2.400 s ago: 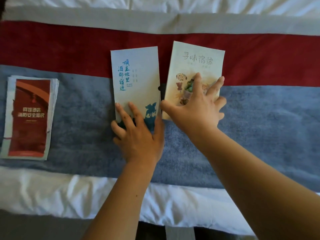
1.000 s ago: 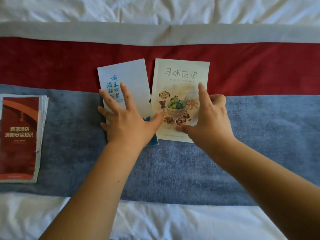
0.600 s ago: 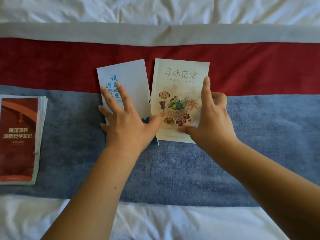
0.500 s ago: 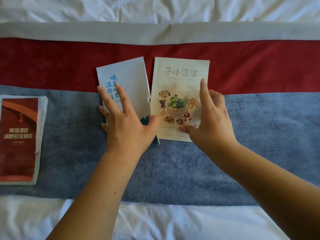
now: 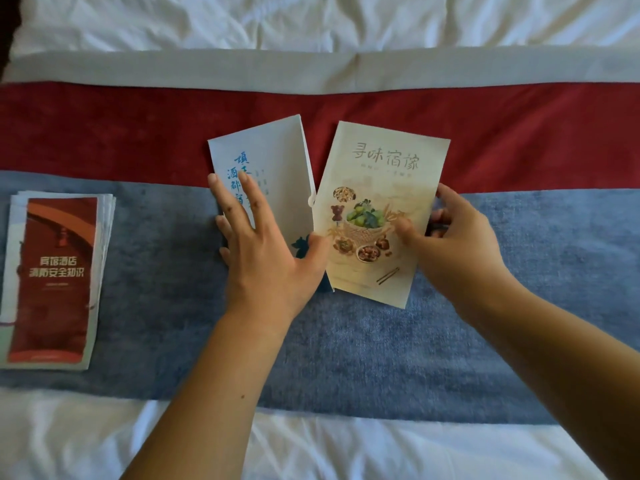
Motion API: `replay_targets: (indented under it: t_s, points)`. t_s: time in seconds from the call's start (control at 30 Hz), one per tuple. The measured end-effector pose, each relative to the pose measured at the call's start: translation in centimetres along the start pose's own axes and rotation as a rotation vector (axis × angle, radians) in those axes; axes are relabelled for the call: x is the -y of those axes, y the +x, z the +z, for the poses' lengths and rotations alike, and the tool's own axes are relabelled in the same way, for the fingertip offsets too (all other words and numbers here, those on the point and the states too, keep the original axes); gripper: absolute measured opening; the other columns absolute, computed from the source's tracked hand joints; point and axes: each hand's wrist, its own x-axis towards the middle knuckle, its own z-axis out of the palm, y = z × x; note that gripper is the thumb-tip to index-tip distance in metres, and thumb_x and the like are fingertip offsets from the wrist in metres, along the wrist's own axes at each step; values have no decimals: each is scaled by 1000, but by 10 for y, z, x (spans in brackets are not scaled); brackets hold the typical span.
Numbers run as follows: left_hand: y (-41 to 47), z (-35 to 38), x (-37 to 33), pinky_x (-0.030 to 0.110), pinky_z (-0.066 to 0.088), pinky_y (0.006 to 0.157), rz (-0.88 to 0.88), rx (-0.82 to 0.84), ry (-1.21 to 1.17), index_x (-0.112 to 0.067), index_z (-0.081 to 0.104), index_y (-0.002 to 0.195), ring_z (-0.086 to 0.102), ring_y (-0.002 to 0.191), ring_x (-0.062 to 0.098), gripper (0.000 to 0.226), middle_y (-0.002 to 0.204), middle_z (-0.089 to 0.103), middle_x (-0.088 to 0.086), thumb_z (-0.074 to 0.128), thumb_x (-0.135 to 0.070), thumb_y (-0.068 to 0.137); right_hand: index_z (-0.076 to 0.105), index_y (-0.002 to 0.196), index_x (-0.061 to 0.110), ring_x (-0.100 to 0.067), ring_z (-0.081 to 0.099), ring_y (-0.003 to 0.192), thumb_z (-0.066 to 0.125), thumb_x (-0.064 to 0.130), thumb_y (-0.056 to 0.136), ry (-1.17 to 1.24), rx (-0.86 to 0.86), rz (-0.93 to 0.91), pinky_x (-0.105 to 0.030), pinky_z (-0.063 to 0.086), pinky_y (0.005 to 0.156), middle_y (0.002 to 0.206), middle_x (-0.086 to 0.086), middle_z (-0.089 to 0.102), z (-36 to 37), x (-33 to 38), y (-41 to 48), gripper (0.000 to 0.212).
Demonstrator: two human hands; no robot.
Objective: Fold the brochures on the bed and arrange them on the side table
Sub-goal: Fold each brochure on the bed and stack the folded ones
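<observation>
Two brochure panels lie side by side on the bed runner. The pale blue brochure (image 5: 277, 161) with blue writing is on the left, and my left hand (image 5: 263, 244) presses flat on its lower half with fingers spread. The cream brochure (image 5: 391, 161) with a food basket picture is on the right, tilted and lifted off the runner. My right hand (image 5: 450, 237) grips its right edge, thumb on the front and fingers curled behind. A stack of red folded brochures (image 5: 57, 278) lies at the far left.
The striped runner (image 5: 519, 306) crosses the bed in grey, red and blue bands. White bedding (image 5: 311, 19) lies beyond it, and a white sheet (image 5: 86, 438) lies along the near edge. No side table is in view.
My right hand slid from flat on the cream brochure to its right edge and took hold; that panel has tilted up. My left hand stays pressed on the blue brochure.
</observation>
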Motion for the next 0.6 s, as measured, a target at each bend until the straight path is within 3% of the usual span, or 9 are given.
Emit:
replay_targets:
  t_s: [0.03, 0.1, 0.2, 0.3, 0.4, 0.43, 0.5, 0.53, 0.6]
  points:
    - [0, 0, 1, 64, 38, 112, -4, 8, 2, -21, -17, 161, 1, 155, 43, 113, 163, -36, 2, 35, -73, 75, 62, 130, 37, -12, 74, 93, 75, 25, 94, 21, -2, 9, -41, 64, 78, 100, 7, 73, -1, 0, 4, 40]
    - [-1, -1, 1, 64, 36, 114, -13, 26, 10, -19, -17, 161, -1, 156, 42, 114, 163, -36, 1, 33, -74, 75, 66, 116, 34, -9, 75, 88, 74, 19, 96, 76, -8, 23, -36, 65, 76, 97, 6, 75, -4, -3, 8, 26]
    - [-1, -1, -1, 66, 28, 118, -34, 62, 33, -19, -17, 161, -6, 156, 43, 112, 163, -37, 2, 37, -73, 79, 63, 113, 30, -3, 73, 89, 70, 10, 97, 70, -14, -27, -19, 61, 66, 101, 10, 75, -7, -11, 8, 26]
    - [0, -1, -1, 66, 22, 121, -40, 85, 50, -22, -16, 161, -10, 155, 44, 109, 162, -39, 1, 37, -72, 80, 63, 118, 30, -1, 72, 87, 69, 9, 98, 63, 10, -57, -12, 55, 59, 100, 13, 75, -8, -14, 8, 30]
    - [-2, 3, 0, 65, 17, 121, -5, 82, 78, -24, -18, 161, -11, 154, 45, 109, 163, -39, 1, 34, -75, 79, 65, 124, 29, 1, 69, 87, 72, 16, 97, -141, 58, -186, -7, 49, 61, 96, 17, 72, -3, -5, 12, 31]
    - [-3, 4, 1, 64, 16, 121, 11, 80, 93, -25, -17, 161, -11, 154, 45, 108, 163, -37, 1, 31, -76, 78, 62, 130, 29, -6, 68, 96, 72, 22, 97, -280, 58, -256, -9, 48, 69, 102, 15, 70, 1, -1, 14, 35]
    - [-6, 8, 3, 62, 14, 122, 24, 77, 129, -27, -11, 162, -11, 155, 45, 105, 165, -34, 2, 30, -77, 80, 40, 155, 26, -27, 49, 130, 65, 38, 100, -633, 45, -352, -28, 44, 102, 138, -3, 54, 8, 0, 16, 62]
    - [-6, 10, 4, 61, 14, 122, 23, 74, 145, -28, -6, 163, -12, 155, 44, 102, 166, -32, 2, 31, -77, 81, 23, 163, 26, -34, 31, 145, 56, 47, 103, -782, 16, -362, -40, 32, 117, 158, -10, 36, 11, 0, 15, 72]
    - [-9, 14, 8, 61, 14, 123, 27, 57, 170, -32, 0, 164, -12, 155, 43, 95, 168, -26, 5, 31, -77, 85, 1, 166, 30, -33, 0, 159, 30, 60, 107, -941, 8, -387, -46, 6, 128, 174, -8, 2, 16, -6, 11, 72]
